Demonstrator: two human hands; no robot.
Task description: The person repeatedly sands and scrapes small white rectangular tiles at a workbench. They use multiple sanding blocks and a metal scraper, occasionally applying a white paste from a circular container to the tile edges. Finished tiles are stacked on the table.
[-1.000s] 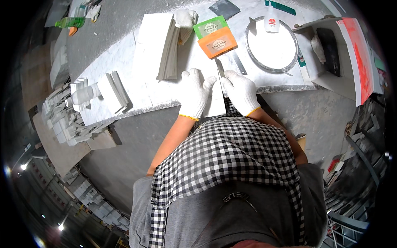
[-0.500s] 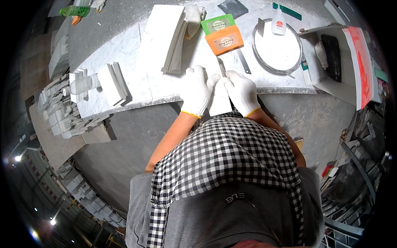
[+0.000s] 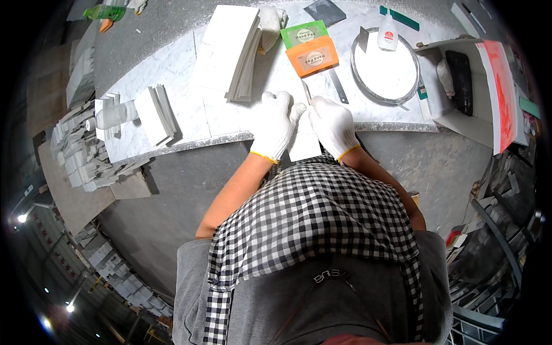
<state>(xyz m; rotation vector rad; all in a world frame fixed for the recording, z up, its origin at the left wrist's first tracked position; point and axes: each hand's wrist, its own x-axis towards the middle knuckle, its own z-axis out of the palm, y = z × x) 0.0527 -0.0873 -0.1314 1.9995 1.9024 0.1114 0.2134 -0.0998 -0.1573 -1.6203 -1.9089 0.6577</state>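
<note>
My left hand [image 3: 275, 123], in a white knit glove with a yellow cuff edge, grips the left side of a white tile-like piece [image 3: 303, 145]. This piece sticks out past the table's near edge toward my checked apron. My right hand [image 3: 335, 126], gloved the same way, is closed around a thin knife-like blade [image 3: 306, 89] whose tip points away from me. Its handle is hidden in the glove. The right hand rests beside the white piece, its thumb side close to my left thumb. Beyond the hands lie orange [image 3: 312, 57] and green [image 3: 305, 34] hand-pad packets and a metal ruler [image 3: 338, 86].
A tall stack of white tiles [image 3: 227, 49] stands left of the packets. Further left are a smaller stack [image 3: 155, 115] and a clear bottle [image 3: 115, 117]. At right are a round white-filled tray [image 3: 385, 75], a squeeze bottle [image 3: 388, 37] and an open box [image 3: 460, 123].
The blade in my right hand has turned slightly and now shows a thinner profile. Both hands stay in nearly the same place on the white piece, which has barely moved.
</note>
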